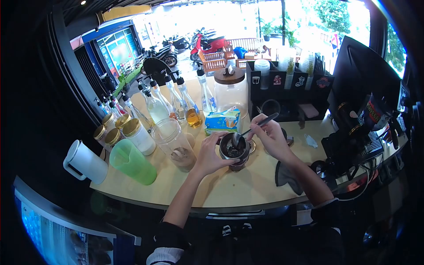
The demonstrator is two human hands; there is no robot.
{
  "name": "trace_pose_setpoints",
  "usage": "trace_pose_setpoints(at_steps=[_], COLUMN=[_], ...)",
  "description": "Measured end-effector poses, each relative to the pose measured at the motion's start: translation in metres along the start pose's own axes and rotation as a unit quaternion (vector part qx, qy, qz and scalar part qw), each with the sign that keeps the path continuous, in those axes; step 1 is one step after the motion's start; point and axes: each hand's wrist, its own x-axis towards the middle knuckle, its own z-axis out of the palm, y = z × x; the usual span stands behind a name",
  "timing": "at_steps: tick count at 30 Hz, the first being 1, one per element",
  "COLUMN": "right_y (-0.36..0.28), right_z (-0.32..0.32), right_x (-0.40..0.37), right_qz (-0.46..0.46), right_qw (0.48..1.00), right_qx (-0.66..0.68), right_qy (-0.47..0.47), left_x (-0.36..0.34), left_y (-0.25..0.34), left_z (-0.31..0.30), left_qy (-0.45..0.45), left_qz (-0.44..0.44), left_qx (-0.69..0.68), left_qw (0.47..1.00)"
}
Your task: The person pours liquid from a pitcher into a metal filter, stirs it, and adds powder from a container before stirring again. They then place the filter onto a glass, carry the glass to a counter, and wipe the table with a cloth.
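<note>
My left hand (pixel 213 154) is wrapped round the near left side of a jar (pixel 238 166) with dark contents, holding it upright on the counter. In my right hand (pixel 270 137) is a spoon (pixel 237 138) with a dark handle, gripped between thumb and fingers. The spoon's bowl is at the mouth of the jar, above the dark stuff inside. A round golden lid (pixel 252 146) lies just right of the jar, partly hidden. Left of my left hand stands a clear plastic container (pixel 170 138) with brown powder at its bottom.
A green pitcher (pixel 132 162), a white jug (pixel 86 162) and gold-lidded jars (pixel 138 136) stand at the left. Behind are pump bottles (pixel 190 108), a blue-green tissue pack (pixel 223 121) and a wooden-lidded glass jar (pixel 230 90). A black cup organizer (pixel 289 92) and a dark cloth (pixel 288 177) are rightward.
</note>
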Motion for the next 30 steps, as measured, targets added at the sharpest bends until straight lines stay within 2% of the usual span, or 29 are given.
trace_pose_setpoints(at_steps=[6,11,13,14,16,18,20,22,24,29,30], right_y=[0.008,0.002,-0.006,-0.007,-0.008,-0.010,-0.013,-0.021,-0.025,-0.027,-0.021], right_z=[-0.001,0.002,0.004,0.004,0.004,0.007,0.012,0.018,0.021,0.004,-0.007], right_x=[-0.011,-0.015,-0.015,-0.014,-0.011,-0.008,-0.006,-0.003,-0.001,-0.010,-0.013], right_qz=[0.028,0.029,0.015,0.015,-0.049,-0.050,-0.049,-0.112,-0.111,-0.101,-0.066], right_qw=[1.000,0.999,0.997,0.997,0.986,0.983,0.979,0.948,0.945,0.950,0.958], right_qx=[-0.004,-0.018,-0.071,-0.071,-0.157,-0.177,-0.196,-0.290,-0.297,-0.287,-0.277], right_qy=[0.007,0.011,0.000,0.001,-0.016,-0.028,-0.041,-0.066,-0.080,-0.068,-0.026], left_x=[-0.004,-0.006,-0.005,-0.003,0.001,0.006,0.011,0.013,0.016,0.020,0.020], left_y=[-0.003,-0.012,-0.013,-0.010,-0.001,0.019,0.029,0.029,0.025,0.026,0.025], left_z=[0.010,0.018,0.017,0.014,0.009,-0.002,-0.009,-0.009,-0.007,-0.006,-0.006], left_qy=[-0.024,-0.020,-0.020,-0.013,-0.008,0.054,0.017,-0.018,0.011,0.032,0.047], left_qz=[-0.050,-0.041,-0.039,-0.032,-0.025,0.020,0.048,0.074,0.171,0.144,0.124], left_qx=[-0.015,-0.013,-0.023,-0.019,-0.015,-0.008,0.045,0.098,0.140,0.140,0.130], left_qw=[0.998,0.999,0.999,0.999,1.000,0.998,0.998,0.992,0.975,0.979,0.983])
